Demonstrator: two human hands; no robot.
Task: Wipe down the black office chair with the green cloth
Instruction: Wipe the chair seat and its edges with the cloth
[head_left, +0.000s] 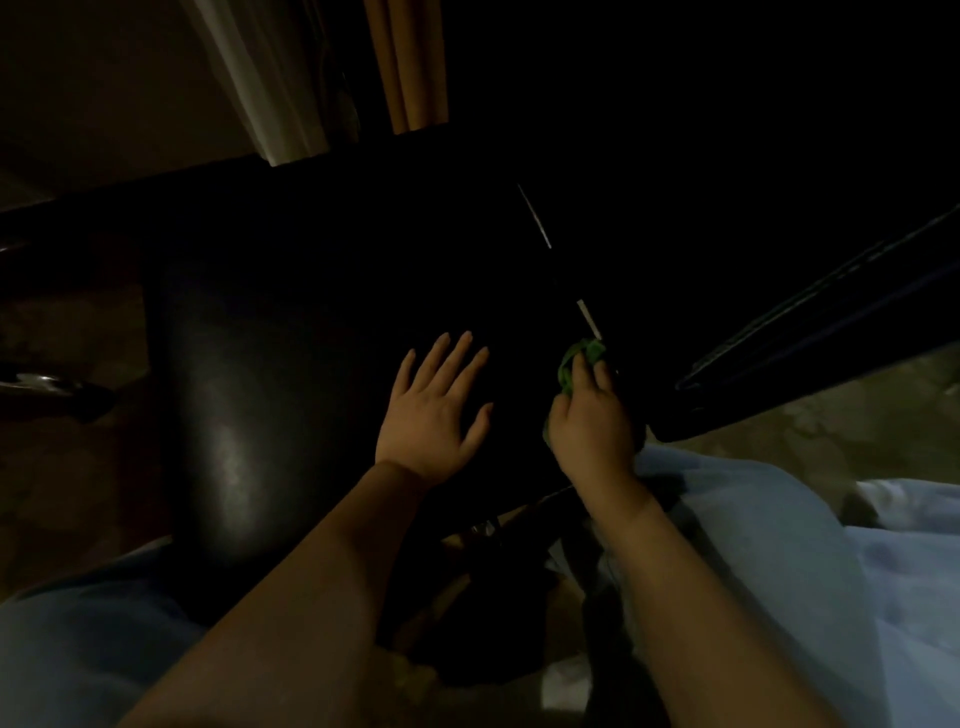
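The black office chair (244, 395) fills the dim middle of the view, its leather surface faintly shiny. My left hand (434, 410) lies flat on the chair with fingers straight and spread. To its right, my right hand (589, 421) grips the bunched green cloth (579, 361) and holds it against the chair's right edge, beside a dark armrest (810, 332). Most of the cloth is hidden under my fingers.
A dark desk edge (130, 192) runs across the upper left, with a pale curtain (260, 104) and orange drape (410, 62) behind. Patterned carpet (831, 415) shows at right. My pale blue clothing (779, 545) is at lower right. A metal chair-base leg (41, 384) sits left.
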